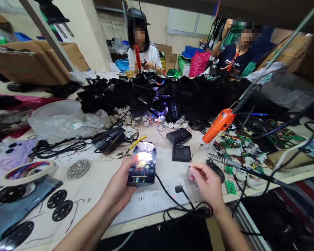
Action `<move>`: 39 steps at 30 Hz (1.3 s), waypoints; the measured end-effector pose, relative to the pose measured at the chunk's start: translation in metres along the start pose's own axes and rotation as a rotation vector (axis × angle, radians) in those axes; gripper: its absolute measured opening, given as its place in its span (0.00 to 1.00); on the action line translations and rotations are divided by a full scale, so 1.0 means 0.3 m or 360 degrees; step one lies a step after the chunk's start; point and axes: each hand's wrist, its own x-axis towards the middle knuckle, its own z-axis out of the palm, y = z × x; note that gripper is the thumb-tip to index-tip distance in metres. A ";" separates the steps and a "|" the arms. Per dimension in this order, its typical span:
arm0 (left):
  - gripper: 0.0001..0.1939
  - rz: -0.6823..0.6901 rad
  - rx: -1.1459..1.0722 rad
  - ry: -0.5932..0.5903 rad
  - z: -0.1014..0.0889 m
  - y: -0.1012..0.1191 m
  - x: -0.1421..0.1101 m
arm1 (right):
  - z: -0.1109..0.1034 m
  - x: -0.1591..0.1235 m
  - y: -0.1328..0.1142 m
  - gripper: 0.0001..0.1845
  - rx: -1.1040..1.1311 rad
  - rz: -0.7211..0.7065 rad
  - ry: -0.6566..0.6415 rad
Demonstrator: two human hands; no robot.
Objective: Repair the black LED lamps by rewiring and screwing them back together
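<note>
My left hand is wrapped round the left side of a small black device, held above the table. The device's housing is open, a bright light shines inside, and coloured wires show. A black cable runs from it to a coiled lead by my right hand. That hand is closed in a pinch to the right of the device, apart from it; what the fingertips hold is too small to make out. Beyond the hands lie a black rectangular cover, a black casing and yellow-handled cutters.
An orange electric screwdriver hangs at the right. Green circuit boards and a soldering iron lie beneath it. Black parts are heaped across the back. Tape and black discs lie left. Two people sit opposite.
</note>
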 end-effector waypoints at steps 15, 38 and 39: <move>0.11 -0.0006 0.0173 -0.0088 -0.140 -0.211 -0.329 | -0.048 -0.377 0.136 0.21 0.0401 0.0436 0.0208; 0.13 -0.0638 0.1099 -0.0809 0.202 -0.403 -0.290 | -0.121 -0.651 0.177 0.23 0.1092 0.0942 0.0341; 0.14 -0.0686 0.1142 -0.0785 0.211 -0.403 -0.286 | -0.103 -0.656 0.172 0.23 0.1149 0.0981 0.0299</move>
